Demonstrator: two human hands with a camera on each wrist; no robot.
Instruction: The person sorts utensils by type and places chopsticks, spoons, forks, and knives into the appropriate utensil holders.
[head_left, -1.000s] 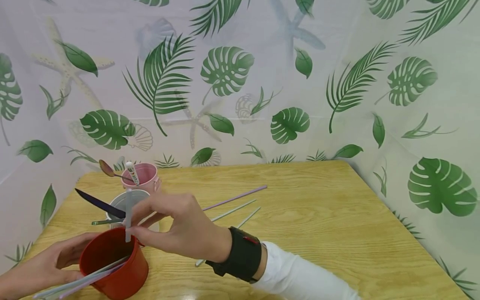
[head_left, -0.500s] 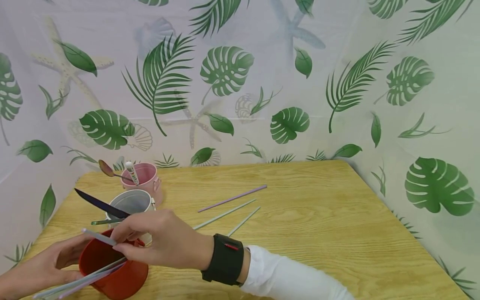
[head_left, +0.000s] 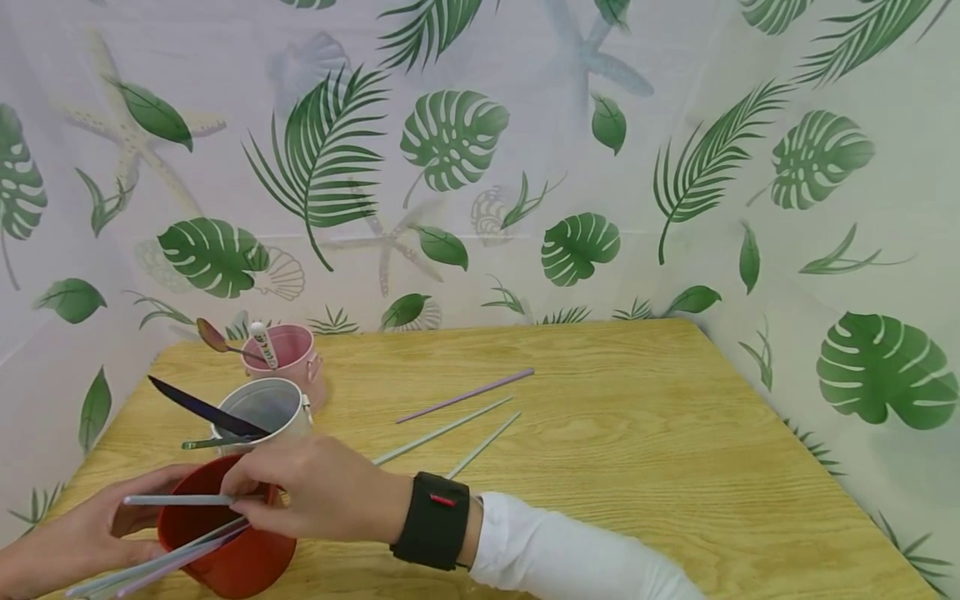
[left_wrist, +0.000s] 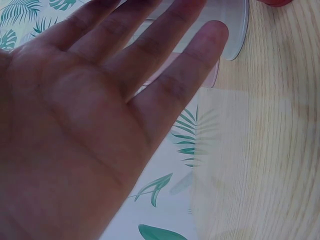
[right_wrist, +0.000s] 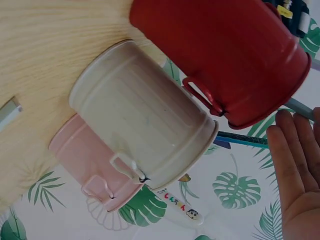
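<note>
In the head view, my right hand [head_left: 300, 487] pinches a pale blue-grey straw [head_left: 176, 500] between thumb and fingers. The straw lies nearly level across the mouth of a red bucket [head_left: 251, 562]. Several pale and purple straws [head_left: 168, 562] lean out over that bucket's near left rim. My left hand [head_left: 90, 529] is at the bucket's left side, fingers extended and thumb apart; whether it touches the bucket is hard to tell. The left wrist view shows this hand [left_wrist: 90, 110] with straight fingers and nothing in the palm.
Behind the red bucket stands a white bucket [head_left: 273, 406] with a dark-bladed knife [head_left: 202, 408]. A pink bucket [head_left: 288, 350] farther back holds a spoon [head_left: 213, 337] and a white patterned handle [head_left: 264, 346]. Loose straws, including a purple straw [head_left: 465, 396], lie mid-table.
The straw in my right hand has turned from upright to nearly level, and the hand has shifted left and slightly down over the red bucket. The left hand stays about where it was.
</note>
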